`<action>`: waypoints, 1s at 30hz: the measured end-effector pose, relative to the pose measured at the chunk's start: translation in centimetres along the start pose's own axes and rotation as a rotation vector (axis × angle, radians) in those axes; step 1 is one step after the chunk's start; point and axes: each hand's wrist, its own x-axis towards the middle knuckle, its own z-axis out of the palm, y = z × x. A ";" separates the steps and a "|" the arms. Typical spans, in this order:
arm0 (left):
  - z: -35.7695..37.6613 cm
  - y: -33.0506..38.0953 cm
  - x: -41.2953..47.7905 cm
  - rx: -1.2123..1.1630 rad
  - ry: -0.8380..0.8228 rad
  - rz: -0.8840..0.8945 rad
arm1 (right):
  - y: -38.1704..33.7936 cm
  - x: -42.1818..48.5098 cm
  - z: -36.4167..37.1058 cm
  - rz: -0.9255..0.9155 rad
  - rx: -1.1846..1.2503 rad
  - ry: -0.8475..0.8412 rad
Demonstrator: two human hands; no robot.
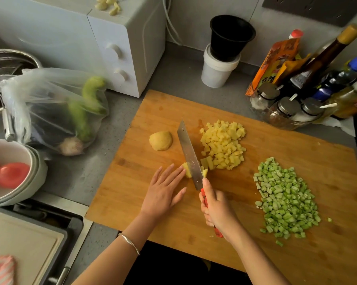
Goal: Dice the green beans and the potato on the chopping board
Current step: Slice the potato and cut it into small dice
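Two piles are done. Diced green beans (284,200) sit on the right side of the chopping board (255,239), and diced potato (224,145) is at board centre, well apart from the beans. We judge the beans finished and the potato partly done. Not yet diced: a rounded potato chunk (160,140) lying alone left of the blade, and a small potato piece (186,171) under the knife (188,155), just beside the potato pile's near edge.

Handling, our read: raw potato is stiff and dense, with wet cut faces, so it's slippery. The small piece will skid or rock unless a flat face is down. We'd press it from the top on the side away from the cut line, fingertips kept back from the edge. The chunk wants its flat side down first; we can't tell which face is down now. Cubes and bean bits are light and scatter easily. One stray bean bit (329,219) lies off the heap's right side.

Hands: the left hand (165,190) is flat, fingers straight and together, tips touching the small piece from the left. The right hand (218,210) is wrapped round the knife's red handle, one finger reaching up to the blade's heel. The blade points away from us, edge down into the piece. The hands are near each other, not touching, with the blade between them.
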 end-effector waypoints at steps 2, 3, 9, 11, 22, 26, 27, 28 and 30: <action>-0.1 0.0 0.0 0.007 -0.007 -0.004 | 0.0 0.0 0.0 0.005 -0.006 -0.001; -0.1 0.0 0.0 0.007 -0.011 -0.004 | -0.1 0.0 -0.1 0.008 -0.008 -0.001; -0.3 0.1 0.1 -0.003 -0.024 -0.005 | 0.4 0.4 0.4 -0.026 -0.160 0.067; -0.4 0.1 0.1 -0.002 -0.032 -0.007 | 0.6 0.7 0.8 -0.020 -0.200 0.091; 0.0 1.4 0.0 0.026 -0.140 -0.059 | -0.3 1.4 -1.7 0.068 0.116 -0.056; 1.3 2.5 1.9 0.043 -0.206 -0.159 | -2.2 1.7 -4.1 0.035 0.241 -0.120; 1.6 2.7 2.8 0.041 -0.216 -0.172 | -2.7 1.8 -4.7 0.038 0.265 -0.137; 1.9 2.9 3.8 0.035 -0.230 -0.184 | -3.2 2.0 -5.3 0.043 0.291 -0.154; 2.2 3.2 5.9 0.032 -0.258 -0.181 | -4.0 2.4 -6.2 0.045 0.350 -0.187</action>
